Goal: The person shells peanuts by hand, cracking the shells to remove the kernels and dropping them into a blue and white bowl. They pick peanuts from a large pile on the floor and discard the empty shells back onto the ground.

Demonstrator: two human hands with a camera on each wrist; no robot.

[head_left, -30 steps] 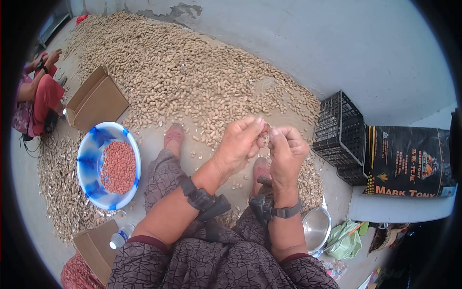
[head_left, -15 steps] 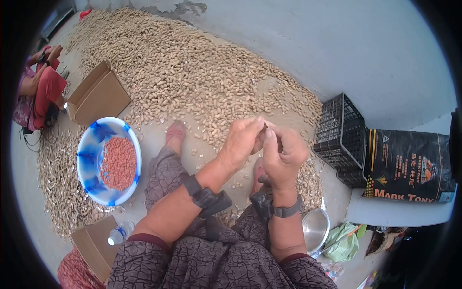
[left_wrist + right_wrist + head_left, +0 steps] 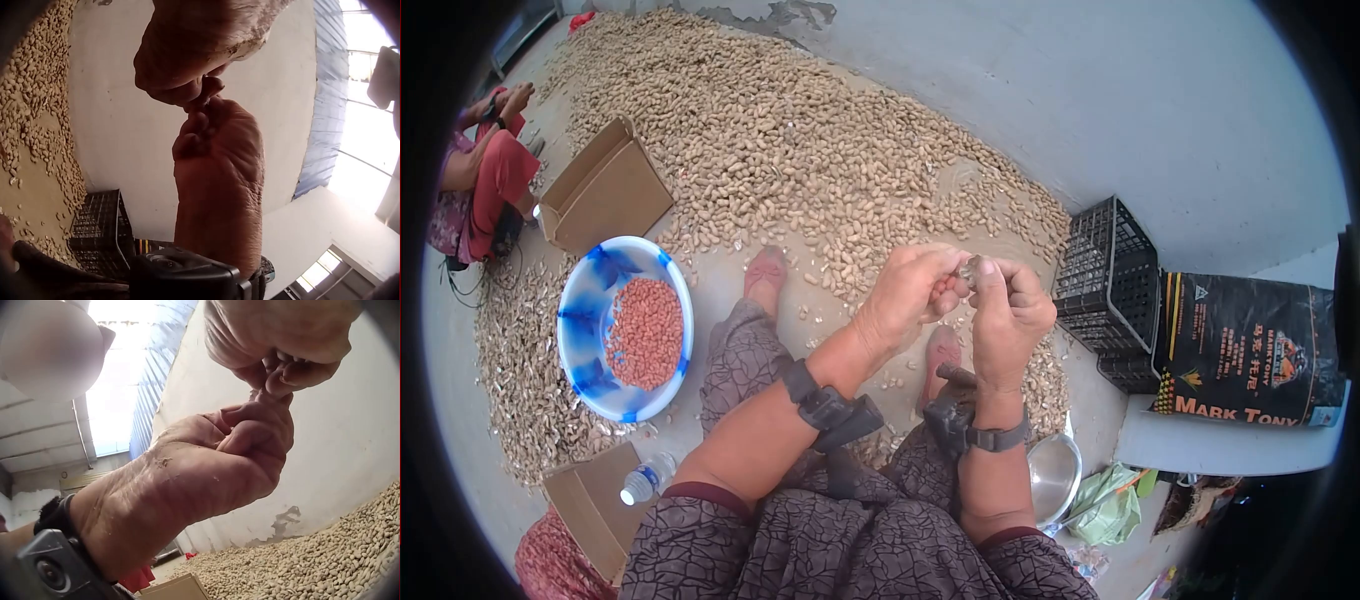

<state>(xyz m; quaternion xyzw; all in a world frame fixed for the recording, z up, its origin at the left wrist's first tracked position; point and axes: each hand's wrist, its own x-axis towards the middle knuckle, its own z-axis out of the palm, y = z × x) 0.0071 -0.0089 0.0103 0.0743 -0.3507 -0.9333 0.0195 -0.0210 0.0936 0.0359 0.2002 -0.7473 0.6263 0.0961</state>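
In front of the knees, both hands meet at a small peanut [image 3: 969, 268], its greyish shell showing between the thumbs in the head view. My left hand [image 3: 905, 297] holds it from the left, its fingers curled inward, with reddish, kernel-like spots at the fingertips. From the other side my right hand [image 3: 1008, 315] pinches the shell with the thumb over bent fingers. Fingertips hide most of the peanut in both wrist views. A blue-and-white basin [image 3: 580, 345] of shelled pink peanut kernels [image 3: 643, 333] stands on the floor to the left.
A large heap of unshelled peanuts [image 3: 800, 150] spreads along the wall. Empty shells [image 3: 520, 370] lie by the basin. Around are cardboard boxes [image 3: 605, 190], a water bottle [image 3: 647, 478], a black crate [image 3: 1107, 265], a black sack [image 3: 1250, 350] and a metal bowl [image 3: 1055, 475]. Another person [image 3: 490, 180] sits far left.
The hands closed together over the peanut half a second ago and have now parted slightly, with the greyish shell showing between them. The head view has shifted a little.
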